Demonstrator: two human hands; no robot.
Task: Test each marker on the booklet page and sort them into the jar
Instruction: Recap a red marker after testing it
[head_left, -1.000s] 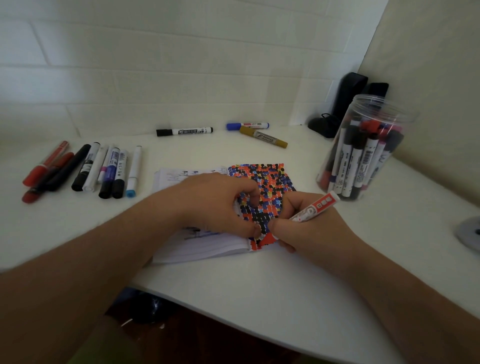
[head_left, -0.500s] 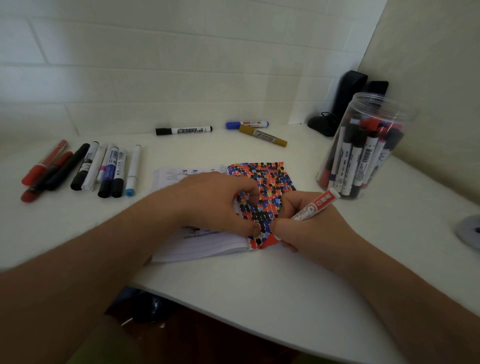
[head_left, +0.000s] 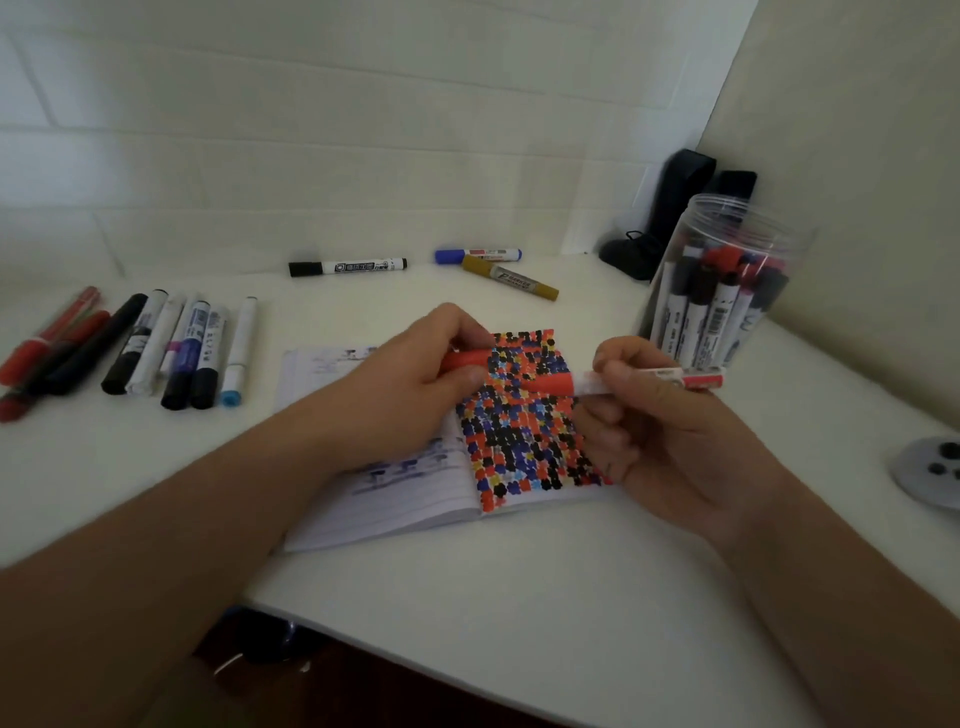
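Observation:
An open booklet (head_left: 395, 499) lies on the white table, its right page (head_left: 519, 436) filled with red, black, blue and yellow dots. My right hand (head_left: 660, 431) holds a red-and-white marker (head_left: 670, 376) level above the page, its red front end pointing left. My left hand (head_left: 410, 384) pinches a red cap (head_left: 465, 358) just left of that end. A clear plastic jar (head_left: 727, 249) with several markers inside stands at the right, behind my right hand.
Several markers (head_left: 182, 353) lie in a row at the left. A black marker (head_left: 348, 267), a blue marker (head_left: 478, 255) and a gold marker (head_left: 511, 279) lie by the back wall. Dark objects (head_left: 675, 208) fill the corner. A grey round thing (head_left: 930, 475) sits far right.
My right hand lifted the marker off the page's lower edge and turned it level. My left hand left the page and now holds the red cap near the marker's front end.

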